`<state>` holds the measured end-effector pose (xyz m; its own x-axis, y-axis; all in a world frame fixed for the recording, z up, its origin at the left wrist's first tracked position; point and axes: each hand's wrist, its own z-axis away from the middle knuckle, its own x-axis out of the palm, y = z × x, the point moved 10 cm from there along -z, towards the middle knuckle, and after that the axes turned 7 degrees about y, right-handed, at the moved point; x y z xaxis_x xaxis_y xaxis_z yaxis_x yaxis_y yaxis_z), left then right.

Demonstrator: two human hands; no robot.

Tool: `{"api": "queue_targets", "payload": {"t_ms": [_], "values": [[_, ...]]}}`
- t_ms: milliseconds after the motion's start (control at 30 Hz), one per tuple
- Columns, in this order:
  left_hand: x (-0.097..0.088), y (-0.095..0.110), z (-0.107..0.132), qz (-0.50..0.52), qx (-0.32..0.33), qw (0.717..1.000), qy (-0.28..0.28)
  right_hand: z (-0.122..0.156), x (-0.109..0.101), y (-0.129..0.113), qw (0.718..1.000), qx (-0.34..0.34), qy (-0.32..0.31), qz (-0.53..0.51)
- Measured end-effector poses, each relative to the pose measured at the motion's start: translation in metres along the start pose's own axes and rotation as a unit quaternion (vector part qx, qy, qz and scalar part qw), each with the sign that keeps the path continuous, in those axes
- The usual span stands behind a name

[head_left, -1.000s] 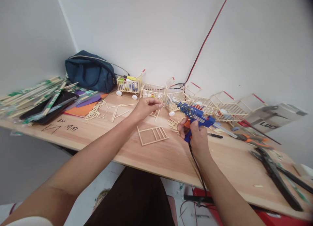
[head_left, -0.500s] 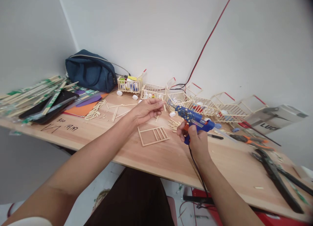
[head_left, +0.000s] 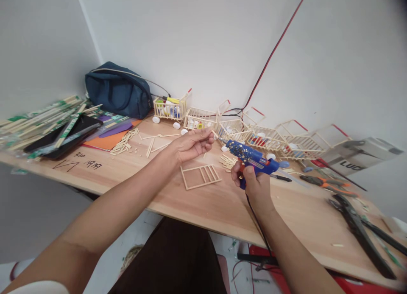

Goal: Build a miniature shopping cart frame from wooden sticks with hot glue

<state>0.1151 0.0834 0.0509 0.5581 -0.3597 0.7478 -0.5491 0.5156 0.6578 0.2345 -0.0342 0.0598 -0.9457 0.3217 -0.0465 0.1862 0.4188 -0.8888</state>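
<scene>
In my right hand (head_left: 255, 188) is a blue glue gun (head_left: 249, 155), gripped by its handle with the nozzle pointing left and a clear glue stick out of its back. My left hand (head_left: 195, 145) pinches a short wooden stick (head_left: 214, 134) between thumb and fingertips, its end close to the nozzle. Whether the nozzle touches the stick I cannot tell. Below my left hand a flat wooden stick frame (head_left: 201, 177) lies on the table, with several crossbars in its right part. Cut stick pieces (head_left: 227, 161) lie behind the glue gun.
Miniature stick carts (head_left: 169, 109) line the wall side of the table (head_left: 178, 200). A blue bag (head_left: 118, 90), packaged chopsticks (head_left: 41, 124) and a stick pile (head_left: 125, 142) are at left. Pliers (head_left: 327, 183) and a large black-handled tool (head_left: 362, 234) lie at right. The gun's cord (head_left: 257, 217) hangs over the front edge.
The glue gun has tilted slightly, and the stick in my left hand has turned so its end faces the nozzle. The view has shifted a little.
</scene>
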Motion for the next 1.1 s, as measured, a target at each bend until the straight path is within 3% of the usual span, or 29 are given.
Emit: {"api": "queue_targets", "payload": {"t_ms": [300, 1100], "values": [[-0.0027, -0.0039, -0.0005, 0.003, -0.012, 1.000, 0.014, -0.0027, -0.0007, -0.0007, 0.998, -0.044, -0.016, 0.046], [-0.0021, 0.0006, -0.0006, -0.004, 0.004, 1.000, 0.019, -0.0036, 0.0005, -0.0002, 0.997, -0.030, -0.001, 0.066]]}}
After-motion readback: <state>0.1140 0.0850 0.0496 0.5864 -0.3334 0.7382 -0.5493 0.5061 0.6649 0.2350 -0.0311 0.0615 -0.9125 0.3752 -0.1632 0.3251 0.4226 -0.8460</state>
